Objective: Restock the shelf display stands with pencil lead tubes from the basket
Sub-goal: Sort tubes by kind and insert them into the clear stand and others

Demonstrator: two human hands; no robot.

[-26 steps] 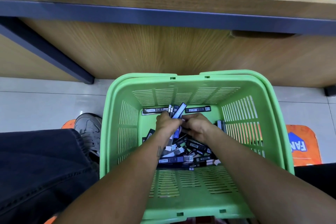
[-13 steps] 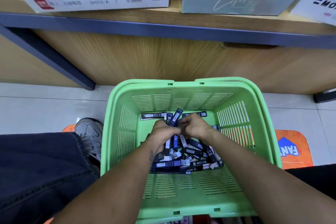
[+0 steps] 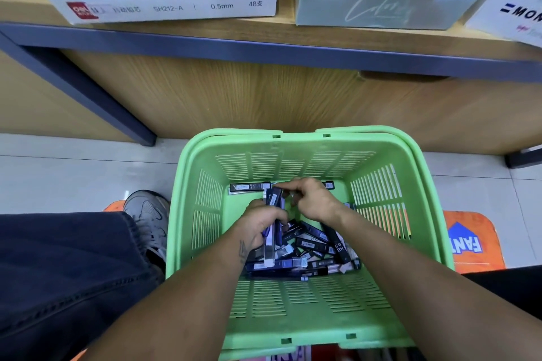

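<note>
Hands are both down in the green basket (image 3: 416, 184), right in the thick of it. Left hand (image 3: 259, 224) has its fingers curled round a small bundle of dark tubes (image 3: 274, 214), and the bundle sticks up out of the grip, tilted towards the far wall. Right hand (image 3: 312, 199) sits just beside it, fingers bent, thumb and fingertips closing at the top of that same bundle; whether it actually pinches a tube or only touches one, I cannot tell from here. Below and to the right of the wrists lies the loose pile (image 3: 316, 249) of lead tubes, dark blue and black, jumbled across the basket floor, one of them showing "HB 0.5". One more tube (image 3: 249, 186) lies flat along the far wall, apart from the pile. Up on the wooden shelf (image 3: 286, 25) stand the display stands: a white one (image 3: 164, 6) on the left marked 0.5mm with a few dark tubes in its left slots, a pale grey one (image 3: 387, 4) in the middle with tubes in its rear slots, and the corner of a third (image 3: 513, 12) at the right edge. Basket sits on the tiled floor, with a grey shoe (image 3: 148, 214) and a dark trouser leg (image 3: 64, 272) to its left.
</note>
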